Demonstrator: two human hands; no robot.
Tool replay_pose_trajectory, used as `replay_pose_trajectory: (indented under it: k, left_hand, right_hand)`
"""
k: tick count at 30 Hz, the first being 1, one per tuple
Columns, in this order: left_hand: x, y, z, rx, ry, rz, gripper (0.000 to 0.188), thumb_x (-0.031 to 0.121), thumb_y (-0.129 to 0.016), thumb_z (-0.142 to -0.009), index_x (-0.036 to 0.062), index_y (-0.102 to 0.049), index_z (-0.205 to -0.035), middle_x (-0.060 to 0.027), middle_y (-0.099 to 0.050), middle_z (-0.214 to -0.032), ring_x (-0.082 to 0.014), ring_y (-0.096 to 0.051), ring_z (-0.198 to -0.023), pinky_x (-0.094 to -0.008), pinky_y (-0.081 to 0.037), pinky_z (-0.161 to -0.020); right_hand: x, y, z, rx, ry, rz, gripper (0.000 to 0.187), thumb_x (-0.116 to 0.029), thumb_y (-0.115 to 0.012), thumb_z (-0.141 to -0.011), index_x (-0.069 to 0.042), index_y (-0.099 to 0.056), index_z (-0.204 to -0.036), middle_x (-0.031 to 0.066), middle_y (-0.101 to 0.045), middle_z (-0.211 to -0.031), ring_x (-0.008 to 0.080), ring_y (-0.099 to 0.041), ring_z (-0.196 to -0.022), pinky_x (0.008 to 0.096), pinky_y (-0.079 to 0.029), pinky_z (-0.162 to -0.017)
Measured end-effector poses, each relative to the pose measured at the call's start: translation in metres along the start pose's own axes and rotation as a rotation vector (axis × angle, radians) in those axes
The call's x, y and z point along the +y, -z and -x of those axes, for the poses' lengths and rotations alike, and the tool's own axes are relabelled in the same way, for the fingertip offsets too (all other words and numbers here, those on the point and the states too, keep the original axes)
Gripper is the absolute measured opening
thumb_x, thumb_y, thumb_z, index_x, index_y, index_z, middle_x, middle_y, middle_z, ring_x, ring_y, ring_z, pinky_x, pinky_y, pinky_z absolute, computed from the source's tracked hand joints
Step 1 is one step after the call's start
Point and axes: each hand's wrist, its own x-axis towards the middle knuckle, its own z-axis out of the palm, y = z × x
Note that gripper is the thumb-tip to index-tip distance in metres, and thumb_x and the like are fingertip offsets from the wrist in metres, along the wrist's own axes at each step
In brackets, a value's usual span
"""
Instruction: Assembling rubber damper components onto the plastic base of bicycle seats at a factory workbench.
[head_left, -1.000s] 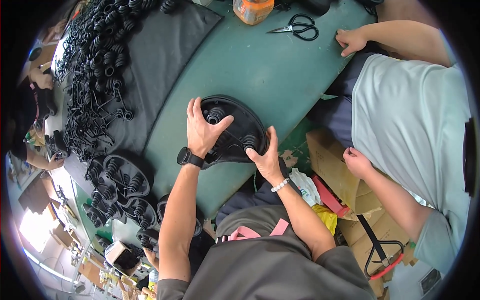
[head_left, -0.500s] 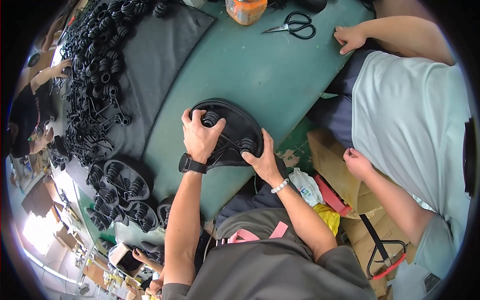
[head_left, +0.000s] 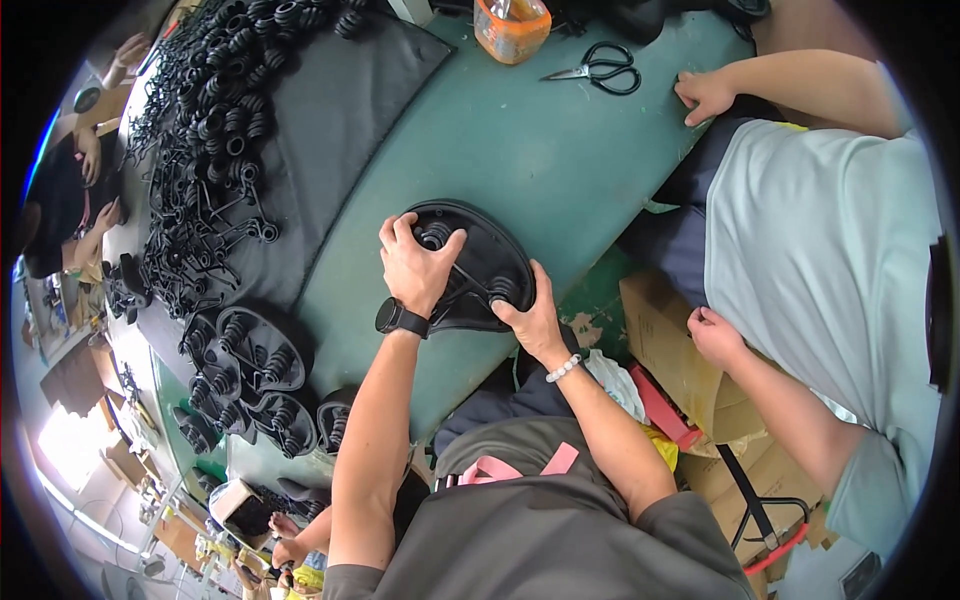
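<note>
Green table point(head_left: 560, 150) fills frame centre. Black oval seat base point(head_left: 490, 250) lies on it at centre. My left hand point(head_left: 418, 265) is clamped over a spring at its top left, my right hand point(head_left: 530, 315) grips the lower right rim. Mid spring-seating, I'd say; next needs firm, even downward pressure.

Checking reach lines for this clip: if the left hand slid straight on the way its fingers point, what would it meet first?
The left hand points up-right across the black oval part; past its rim lies bare green table, then probably the scissors, though depth is unclear.
</note>
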Motion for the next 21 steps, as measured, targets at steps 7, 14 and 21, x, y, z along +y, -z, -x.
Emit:
replay_pose_trajectory:
  k: [7,14,21]
  left_hand:
    - [-0.046,-0.005,0.013,-0.014,-0.134,0.311,0.121,0.043,-0.09,-0.074,-0.0085,-0.019,-0.158,-0.0336,-0.036,-0.154,-0.0454,-0.043,-0.142,-0.0461,-0.042,-0.115]
    - [-0.123,-0.004,0.112,-0.09,-0.24,0.031,0.129,0.039,-0.095,-0.064,-0.0064,-0.02,-0.158,-0.0289,-0.045,-0.149,-0.0437,-0.045,-0.136,-0.051,-0.035,-0.116]
    - [-0.121,-0.01,0.1,-0.044,-0.183,-0.056,0.126,0.034,-0.094,-0.064,-0.0009,-0.019,-0.159,-0.0258,-0.044,-0.15,-0.0435,-0.041,-0.141,-0.0514,-0.031,-0.119]
  right_hand:
    - [0.006,0.002,-0.004,-0.034,0.049,0.005,0.116,-0.05,-0.086,-0.076,0.009,-0.027,-0.155,0.0279,-0.035,-0.155,0.0379,-0.037,-0.146,0.0443,-0.032,-0.121]
    - [-0.013,0.026,-0.015,-0.181,0.005,0.255,0.123,-0.051,-0.088,-0.074,0.014,-0.022,-0.156,0.034,-0.029,-0.159,0.0423,-0.031,-0.151,0.0464,-0.029,-0.124]
    - [-0.102,-0.003,-0.084,-0.529,0.083,0.648,0.131,-0.054,-0.087,-0.072,0.009,-0.014,-0.16,0.0304,-0.021,-0.166,0.0408,-0.022,-0.155,0.0441,-0.025,-0.127]
